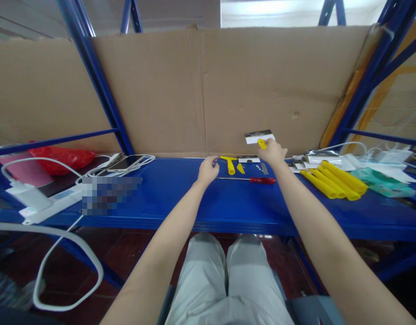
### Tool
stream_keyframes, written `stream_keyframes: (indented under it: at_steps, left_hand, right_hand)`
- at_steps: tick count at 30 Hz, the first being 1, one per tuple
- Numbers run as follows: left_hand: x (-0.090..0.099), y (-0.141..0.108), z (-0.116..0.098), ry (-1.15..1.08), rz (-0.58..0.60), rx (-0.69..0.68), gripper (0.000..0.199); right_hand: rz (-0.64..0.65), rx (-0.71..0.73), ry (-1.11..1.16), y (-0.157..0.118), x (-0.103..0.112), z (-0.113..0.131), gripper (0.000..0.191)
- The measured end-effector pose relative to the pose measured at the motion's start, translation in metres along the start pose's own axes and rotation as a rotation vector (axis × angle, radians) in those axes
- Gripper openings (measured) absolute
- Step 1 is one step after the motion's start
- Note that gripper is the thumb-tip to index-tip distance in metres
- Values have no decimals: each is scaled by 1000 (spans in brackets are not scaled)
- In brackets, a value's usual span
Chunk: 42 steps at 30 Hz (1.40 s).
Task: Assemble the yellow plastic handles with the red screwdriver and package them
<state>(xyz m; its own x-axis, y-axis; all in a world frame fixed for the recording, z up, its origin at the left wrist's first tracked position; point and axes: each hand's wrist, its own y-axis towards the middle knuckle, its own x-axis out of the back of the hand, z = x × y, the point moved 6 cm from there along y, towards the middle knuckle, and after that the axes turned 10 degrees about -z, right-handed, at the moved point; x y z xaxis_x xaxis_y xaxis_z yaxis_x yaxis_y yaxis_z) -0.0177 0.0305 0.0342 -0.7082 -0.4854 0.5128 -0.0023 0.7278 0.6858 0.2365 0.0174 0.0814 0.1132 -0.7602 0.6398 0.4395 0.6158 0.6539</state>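
My right hand (273,152) pinches a small yellow plastic piece (261,143) with a hole in it, raised over the back of the shelf. A black-and-white card (258,135) shows right behind that piece, also off the shelf. My left hand (208,170) hovers with loosely bent fingers, apart, left of a yellow T-shaped scraper handle (231,167). Beside the handle lie a yellow blade-shaped piece (240,168), a second black-and-white card (249,159) and a grey metal blade (264,169). A screwdriver (262,180) with a red handle lies in front of them.
Several yellow tubular handles (336,181) lie at right, near silvery packets (323,158) and a green pack (384,182). A white power strip (55,205), cables and a red plastic bag (63,159) occupy the left. Cardboard (153,95) walls the back; blue posts (106,95) flank it.
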Motion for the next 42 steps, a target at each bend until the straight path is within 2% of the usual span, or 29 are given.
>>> stream_keyframes:
  at_steps: [3, 6, 10, 14, 19, 23, 29, 32, 35, 37, 39, 42]
  left_hand:
    - [-2, -1, -3, 14, 22, -38, 41]
    - [-7, -4, -4, 63, 94, -72, 42]
    - [-8, -6, -6, 33, 132, -62, 40]
    - [-4, -2, -8, -225, 62, 21, 42]
    - [-14, 1, -4, -621, 102, 235, 41]
    - [-17, -1, -4, -812, 140, 374, 31]
    - [-14, -14, -19, -808, 336, 389, 28]
    - [-16, -18, -20, -781, 341, 431, 23]
    - [-19, -14, -12, -794, 275, 501, 19]
    - [-20, -10, -6, -848, 227, 529, 22]
    - [-20, -5, -2, -927, 177, 531, 24]
    - [-19, 0, 4, -1033, 88, 553, 23]
  right_hand:
    - [89, 80, 114, -27, -11, 35, 39]
    - [215, 156, 157, -52, -24, 53, 40]
    - [221, 183, 195, -65, -26, 54, 37]
    - [239, 124, 261, -67, -26, 49, 34]
    - [209, 65, 345, -66, -30, 47, 48]
    - [206, 62, 399, -69, -31, 51, 57]
    - [239, 132, 418, -77, -30, 62, 61]
    - [239, 168, 410, -80, -31, 66, 60]
    - [255, 200, 565, -83, -32, 72, 58]
    - [304, 132, 755, -84, -33, 74, 54]
    - [387, -35, 927, -84, -36, 71, 45]
    - [536, -283, 1065, -87, -37, 66, 19]
